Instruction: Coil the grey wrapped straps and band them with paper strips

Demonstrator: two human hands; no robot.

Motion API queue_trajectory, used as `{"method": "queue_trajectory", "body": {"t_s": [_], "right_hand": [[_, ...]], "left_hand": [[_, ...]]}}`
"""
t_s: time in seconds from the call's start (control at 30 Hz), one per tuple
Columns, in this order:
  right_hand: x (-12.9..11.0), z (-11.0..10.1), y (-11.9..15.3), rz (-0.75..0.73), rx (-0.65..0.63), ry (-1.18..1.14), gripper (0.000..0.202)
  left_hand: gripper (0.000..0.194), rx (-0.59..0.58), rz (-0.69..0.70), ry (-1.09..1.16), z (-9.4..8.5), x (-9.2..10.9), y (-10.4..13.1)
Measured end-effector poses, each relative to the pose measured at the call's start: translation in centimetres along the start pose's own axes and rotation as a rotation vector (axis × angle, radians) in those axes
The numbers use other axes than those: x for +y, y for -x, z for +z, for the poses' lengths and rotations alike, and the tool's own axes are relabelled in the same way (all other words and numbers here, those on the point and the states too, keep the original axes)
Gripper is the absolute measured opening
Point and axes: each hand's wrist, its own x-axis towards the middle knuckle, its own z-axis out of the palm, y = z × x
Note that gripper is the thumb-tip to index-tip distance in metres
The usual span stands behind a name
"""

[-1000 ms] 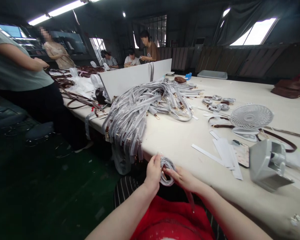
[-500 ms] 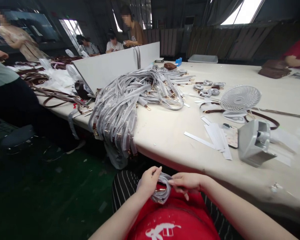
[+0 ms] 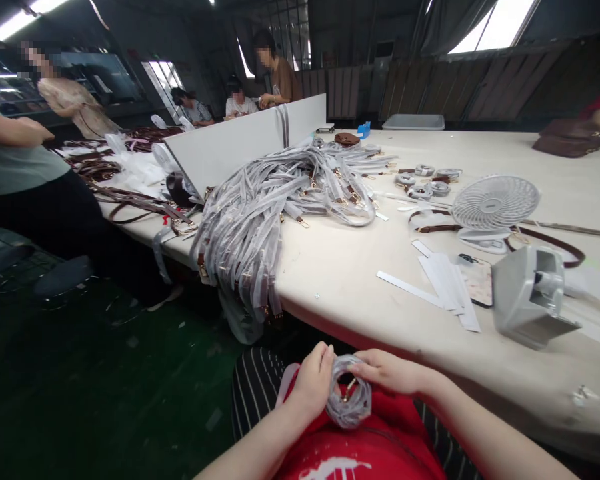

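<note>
Shifted from behind the left hand (image 3: pixel 313 383), the strap coil (image 3: pixel 353 415) now sits between hands, its nine o'clock pinched by left fingers, one o'clock by the right hand's (image 3: pixel 393 372). Likely mid-coiling; next calls for snug loops.

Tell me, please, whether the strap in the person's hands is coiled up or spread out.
Coiled up: the wrapped strap forms a round bundle between the left hand and right hand.
</note>
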Motion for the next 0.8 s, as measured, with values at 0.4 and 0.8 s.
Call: {"method": "queue_trajectory", "body": {"t_s": [0.4,0.8], "right_hand": [[0.2,-4.3,4.0,0.13,0.549,0.466,0.03],[3.4,-16.7,4.5,0.444,0.964,0.937,0.018]], "left_hand": [[0.045,-0.157,0.052,-0.146,1.3,-2.2,1.5],[0.037,-0.26,-0.154,0.131,-1.1,-0.6,3.2]]}}
